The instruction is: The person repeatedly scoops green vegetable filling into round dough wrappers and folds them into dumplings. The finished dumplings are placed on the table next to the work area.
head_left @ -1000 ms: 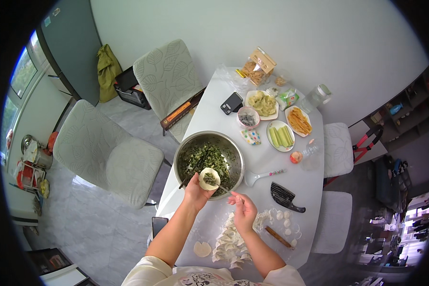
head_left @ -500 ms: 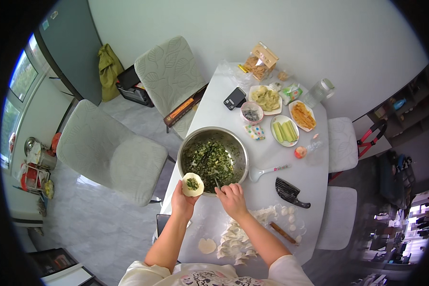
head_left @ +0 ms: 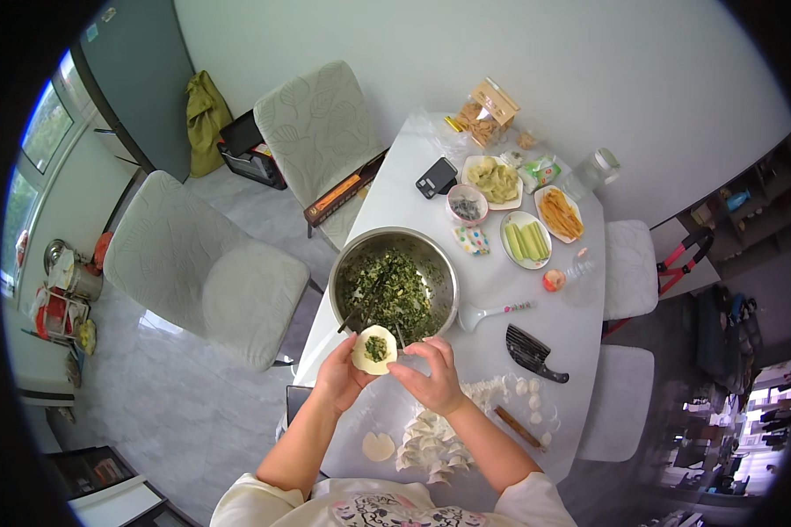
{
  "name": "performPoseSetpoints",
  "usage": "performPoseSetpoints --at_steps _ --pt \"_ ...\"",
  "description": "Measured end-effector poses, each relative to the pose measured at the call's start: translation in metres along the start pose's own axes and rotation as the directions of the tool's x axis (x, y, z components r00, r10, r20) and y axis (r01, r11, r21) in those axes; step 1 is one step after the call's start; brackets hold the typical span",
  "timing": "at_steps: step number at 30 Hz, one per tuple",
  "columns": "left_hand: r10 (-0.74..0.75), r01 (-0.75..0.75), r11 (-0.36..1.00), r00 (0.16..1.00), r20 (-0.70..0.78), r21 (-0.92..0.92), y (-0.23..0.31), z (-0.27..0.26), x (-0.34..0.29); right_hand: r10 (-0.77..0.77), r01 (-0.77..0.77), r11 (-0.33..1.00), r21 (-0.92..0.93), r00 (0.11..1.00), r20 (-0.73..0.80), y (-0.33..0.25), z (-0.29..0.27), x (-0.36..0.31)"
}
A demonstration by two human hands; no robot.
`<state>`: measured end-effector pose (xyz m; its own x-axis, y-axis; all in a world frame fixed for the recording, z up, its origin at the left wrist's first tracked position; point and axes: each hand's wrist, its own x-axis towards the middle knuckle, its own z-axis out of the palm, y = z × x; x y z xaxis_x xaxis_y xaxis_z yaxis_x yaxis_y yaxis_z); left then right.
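Note:
A round dumpling wrapper with chopped green filling at its centre rests in my left hand, held over the near rim of a steel mixing bowl. My right hand is at the wrapper's right edge, its thumb and fingers apart and the thumb seeming to touch the dough. More green filling fills the bowl, and dark chopsticks lean in it. A thin metal handle shows by the near rim. On the table below lie flat wrappers and several folded dumplings.
A rolling pin lies beside small dough pieces. Farther right are a black cleaver and a white spoon. Plates of food, including cucumber pieces, stand at the back. Grey chairs flank the table.
My right hand has let go of the utensil in the bowl and come to the wrapper. My left hand has brought the wrapper slightly right. The dark chopsticks now lean against the bowl's near-left rim.

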<state>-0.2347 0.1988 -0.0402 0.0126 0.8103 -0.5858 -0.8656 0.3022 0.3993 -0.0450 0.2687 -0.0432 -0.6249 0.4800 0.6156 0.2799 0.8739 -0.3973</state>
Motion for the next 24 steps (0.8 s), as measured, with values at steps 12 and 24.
performPoseSetpoints --at_steps 12,24 --pt "0.205 -0.327 0.875 0.918 0.339 0.358 -0.022 0.021 -0.028 0.404 -0.373 0.852 0.368 0.915 -0.009 -0.032 -0.025 0.024" --pt "0.157 -0.384 0.761 0.891 0.425 0.524 -0.021 0.017 -0.043 0.497 -0.443 0.709 0.548 0.866 0.058 -0.044 -0.029 0.023"
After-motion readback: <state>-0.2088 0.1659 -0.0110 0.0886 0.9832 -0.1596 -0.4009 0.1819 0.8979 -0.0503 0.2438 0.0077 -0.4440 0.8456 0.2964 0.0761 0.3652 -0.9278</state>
